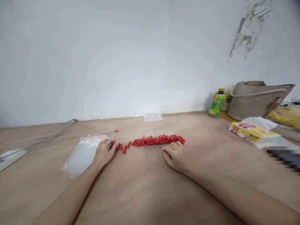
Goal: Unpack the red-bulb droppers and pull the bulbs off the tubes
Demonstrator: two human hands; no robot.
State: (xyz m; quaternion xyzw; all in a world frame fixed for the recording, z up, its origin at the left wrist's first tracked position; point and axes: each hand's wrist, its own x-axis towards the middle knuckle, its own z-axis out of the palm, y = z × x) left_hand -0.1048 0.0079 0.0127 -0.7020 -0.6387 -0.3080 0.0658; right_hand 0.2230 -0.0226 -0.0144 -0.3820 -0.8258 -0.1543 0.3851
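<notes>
A row of several glass droppers with red rubber bulbs (159,139) lies across the middle of the wooden table (131,193). A few loose red-bulbed droppers (124,148) lie left of the row. My left hand (104,153) rests beside them, fingers curled round a red bulb at its tips. Bare glass tubes (151,156) lie in front of the row. My right hand (174,155) rests palm down just right of them, fingertips pinched at a thin glass tube by the row's near edge.
A stack of clear zip bags (81,156) lies left of my left hand; another clear bag (152,117) is by the wall. At the right stand a green bottle (217,103), a beige handbag (257,98), a tissue pack (254,131). A grey cable (47,137) runs at the left.
</notes>
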